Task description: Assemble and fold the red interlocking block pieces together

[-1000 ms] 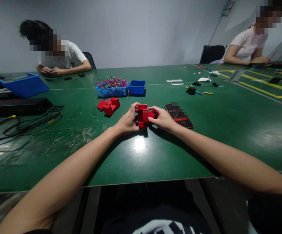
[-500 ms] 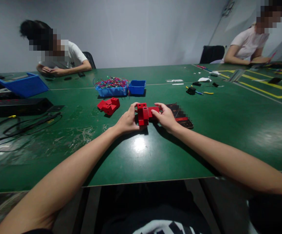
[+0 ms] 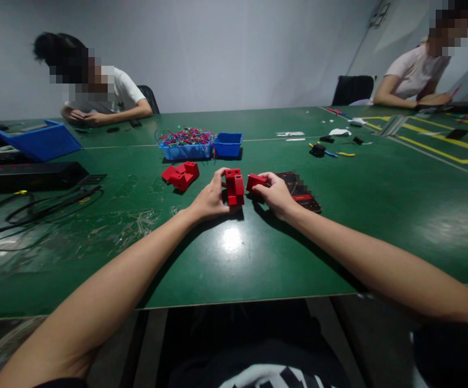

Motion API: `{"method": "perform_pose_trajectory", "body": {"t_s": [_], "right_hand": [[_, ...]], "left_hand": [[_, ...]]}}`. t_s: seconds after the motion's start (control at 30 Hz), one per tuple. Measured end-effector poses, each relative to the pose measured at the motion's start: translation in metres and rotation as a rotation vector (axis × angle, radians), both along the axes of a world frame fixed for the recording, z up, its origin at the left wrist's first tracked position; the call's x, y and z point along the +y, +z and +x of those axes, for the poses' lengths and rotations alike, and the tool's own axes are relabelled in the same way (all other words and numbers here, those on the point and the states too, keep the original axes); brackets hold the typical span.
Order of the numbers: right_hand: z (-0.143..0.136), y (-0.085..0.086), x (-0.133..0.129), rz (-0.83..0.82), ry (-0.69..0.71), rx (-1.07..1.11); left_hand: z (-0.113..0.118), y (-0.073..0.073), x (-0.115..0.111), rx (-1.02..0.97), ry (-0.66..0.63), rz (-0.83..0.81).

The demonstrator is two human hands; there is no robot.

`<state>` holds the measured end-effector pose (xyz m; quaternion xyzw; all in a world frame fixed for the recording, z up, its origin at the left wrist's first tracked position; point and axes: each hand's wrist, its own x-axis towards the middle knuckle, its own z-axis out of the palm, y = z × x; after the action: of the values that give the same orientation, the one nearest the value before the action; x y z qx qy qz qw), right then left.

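My left hand [image 3: 212,198] is closed around a red block with holes in its top [image 3: 234,187], held upright just above the green table. A smaller red block [image 3: 257,182] is pinched between the thumb and fingers of my right hand [image 3: 274,193]. A narrow gap separates the two red pieces. Beyond my left hand, a cluster of similar red blocks [image 3: 181,176] lies on the table. Behind my right hand, and partly covered by it, rests a dark flat object with a red stripe [image 3: 307,200].
A blue bin of tangled coloured wires [image 3: 186,151] stands beside a smaller blue bin [image 3: 228,144]. Black cables [image 3: 56,207] lie at left, near a tilted blue tray [image 3: 42,141]. Yellow-and-blue handled pliers [image 3: 330,153] lie at right. Two people [image 3: 126,97] sit across the table.
The two red pieces, touching before, are now apart. My right hand has drawn the smaller block slightly to the right, and my left hand has shifted a little left with the larger one.
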<state>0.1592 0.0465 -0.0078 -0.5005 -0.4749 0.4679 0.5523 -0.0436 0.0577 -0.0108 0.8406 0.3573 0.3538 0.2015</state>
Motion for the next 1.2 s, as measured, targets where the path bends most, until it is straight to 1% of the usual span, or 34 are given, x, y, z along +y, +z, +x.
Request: {"method": "perform_pose_trajectory", "body": {"t_s": [0.2,0.4,0.73,0.9,1.1,1.2], "right_hand": [[-0.0001,0.0015,-0.0013,0.012,-0.01,-0.067],[-0.0016,0.0036,-0.0031,0.006,0.006,-0.039],[-0.0014,0.0034,-0.0042,-0.006,0.02,-0.017],[-0.0021,0.0041,-0.0041,-0.015,0.005,0.029],[-0.0024,0.0061,-0.0044,-0.044,0.027,0.12],[-0.0019,0.0053,-0.0033,-0.039,0.027,0.131]], "left_hand": [[-0.0013,-0.0028,0.0016,0.0,-0.035,-0.027],[-0.001,-0.0064,0.0022,0.014,-0.068,-0.006],[0.0004,-0.0047,-0.0002,-0.002,-0.065,0.024],[0.0017,-0.0023,-0.0028,0.038,-0.055,0.012],[0.0024,0.0007,-0.0068,0.089,-0.048,0.006],[0.0023,0.0006,-0.0077,0.093,-0.041,0.015]]}}
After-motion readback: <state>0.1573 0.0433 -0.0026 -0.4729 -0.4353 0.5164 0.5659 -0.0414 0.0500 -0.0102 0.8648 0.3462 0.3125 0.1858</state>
